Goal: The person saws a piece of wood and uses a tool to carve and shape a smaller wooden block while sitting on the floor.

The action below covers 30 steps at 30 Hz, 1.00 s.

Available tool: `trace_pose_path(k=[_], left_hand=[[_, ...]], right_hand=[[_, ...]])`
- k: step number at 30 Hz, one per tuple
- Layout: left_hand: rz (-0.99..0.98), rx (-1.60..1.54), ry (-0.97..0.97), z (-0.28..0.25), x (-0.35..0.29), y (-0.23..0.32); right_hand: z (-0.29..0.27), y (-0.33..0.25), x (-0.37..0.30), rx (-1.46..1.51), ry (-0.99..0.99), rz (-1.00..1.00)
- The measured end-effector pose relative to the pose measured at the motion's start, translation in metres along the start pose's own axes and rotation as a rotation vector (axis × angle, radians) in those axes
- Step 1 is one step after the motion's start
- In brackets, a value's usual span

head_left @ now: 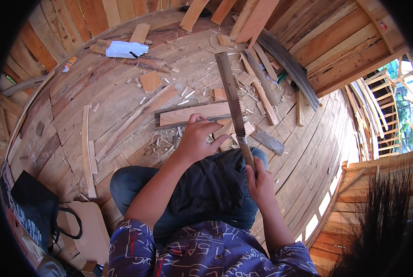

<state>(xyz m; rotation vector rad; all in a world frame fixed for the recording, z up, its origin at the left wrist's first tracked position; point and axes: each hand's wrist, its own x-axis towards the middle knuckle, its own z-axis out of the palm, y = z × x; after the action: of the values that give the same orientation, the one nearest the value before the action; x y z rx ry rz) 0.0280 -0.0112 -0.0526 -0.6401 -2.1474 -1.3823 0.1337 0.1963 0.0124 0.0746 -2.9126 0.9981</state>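
Note:
A handsaw (232, 87) with a long toothed blade and a wooden handle stands tilted up in front of me. My right hand (260, 182) is wrapped round its handle, above my right knee. Left of the blade, my left hand (198, 138) is raised over my lap, thumb and index finger apart, with nothing seen between them. A small pale piece of wood shows just beyond its fingertips; I cannot tell whether they touch it. Past that hand, a flat board (195, 114) lies on a darker plank.
Wood shavings and offcuts litter the plank floor (308, 152). Long strips (87, 152) lie to the left, and more planks (262, 87) to the far right. A white plastic bag (125, 49) rests at the back. A cardboard box (84, 231) and black bag (35, 203) sit at lower left.

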Motion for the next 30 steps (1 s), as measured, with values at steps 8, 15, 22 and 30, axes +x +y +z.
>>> trace_pose_path(k=[8, 15, 22, 30], left_hand=[[0.033, 0.060, 0.004, 0.012, -0.002, -0.008], [-0.004, 0.132, 0.062, 0.076, 0.018, -0.038], [-0.083, 0.141, 0.055, 0.179, 0.039, -0.118], [-0.161, 0.293, -0.063, 0.224, 0.024, -0.170]], right_hand=[[-0.010, -0.002, 0.009, -0.114, -0.091, 0.038], [-0.013, 0.047, 0.059, -0.228, -0.187, 0.091], [-0.005, 0.121, 0.141, -0.296, -0.264, 0.172], [0.024, 0.178, 0.181, -0.346, -0.332, 0.177]])
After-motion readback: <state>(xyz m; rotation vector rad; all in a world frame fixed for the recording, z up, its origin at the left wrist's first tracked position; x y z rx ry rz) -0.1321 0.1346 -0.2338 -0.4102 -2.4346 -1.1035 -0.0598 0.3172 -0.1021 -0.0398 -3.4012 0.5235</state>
